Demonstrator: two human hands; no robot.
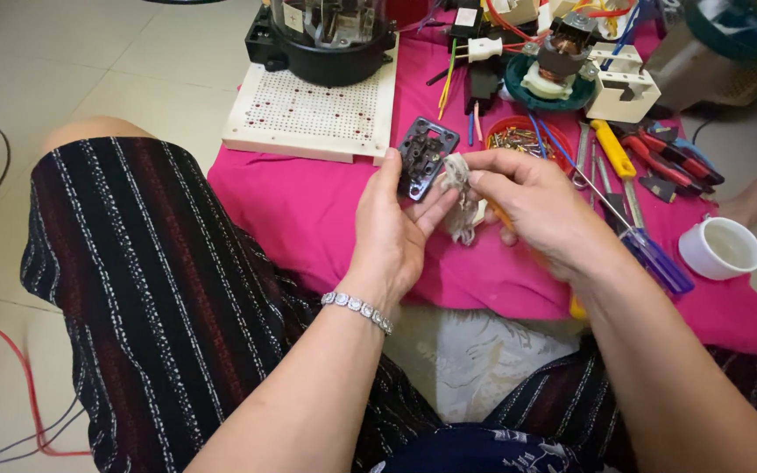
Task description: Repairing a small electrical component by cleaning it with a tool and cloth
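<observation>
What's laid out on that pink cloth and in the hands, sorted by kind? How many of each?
Dark switch plates, held in the left hand: 1
Pale crumpled rags, pinched by the right hand: 1
White cups: 1
Blue-handled screwdrivers: 1
White perforated boards: 1
Red bowls of small parts: 1
Total: 6

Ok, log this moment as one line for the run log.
left hand: holds dark socket plate | right hand: pinches small whitish part beside plate | setting: pink cloth, blue-handled screwdriver, white cup

Home floor used as makeshift electrical repair spot, pale floor tiles [89, 52], pink cloth [308, 210] spread with screwdrivers [650, 254], pliers [672, 158], loose wires [457, 79], perforated board [308, 114]
</observation>
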